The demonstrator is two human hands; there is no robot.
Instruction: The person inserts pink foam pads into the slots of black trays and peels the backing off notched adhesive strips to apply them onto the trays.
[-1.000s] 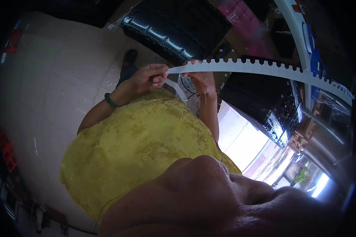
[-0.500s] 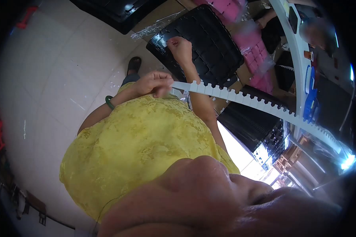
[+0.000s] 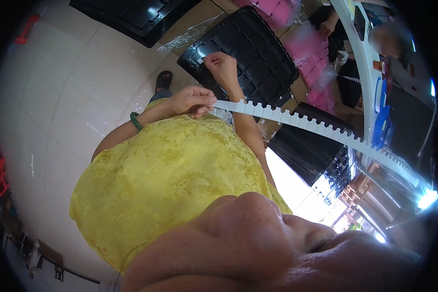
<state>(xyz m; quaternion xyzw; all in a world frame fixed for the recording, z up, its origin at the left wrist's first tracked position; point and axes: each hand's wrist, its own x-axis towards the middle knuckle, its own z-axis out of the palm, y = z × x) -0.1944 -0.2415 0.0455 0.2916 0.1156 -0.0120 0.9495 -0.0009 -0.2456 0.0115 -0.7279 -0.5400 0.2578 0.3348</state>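
My left hand [image 3: 193,101], with a green bangle on its wrist, pinches the near end of a long white notched strip [image 3: 282,116]. The strip runs right, across my right forearm, towards a bright light; teeth line its upper edge. My right hand [image 3: 222,68] is above the left corner of a black moulded plastic tray [image 3: 255,53]. Its thumb and fingers are pressed together, with a small white piece [image 3: 200,61] at the tips. Whether that piece is gripped or lies on the tray, I cannot tell.
Another black tray [image 3: 136,17] lies at upper left. Pink moulded trays [image 3: 309,58] and cardboard stand beyond. Black stacked pieces [image 3: 306,143] are at right, below the strip. A curved white table edge [image 3: 370,78] carries a blue item [image 3: 383,114]. Another person is at upper right.
My left hand has shifted slightly right, still on the strip's end. My right hand stays over the tray corner, and a small white piece now shows by its fingertips. The view has shifted slightly.
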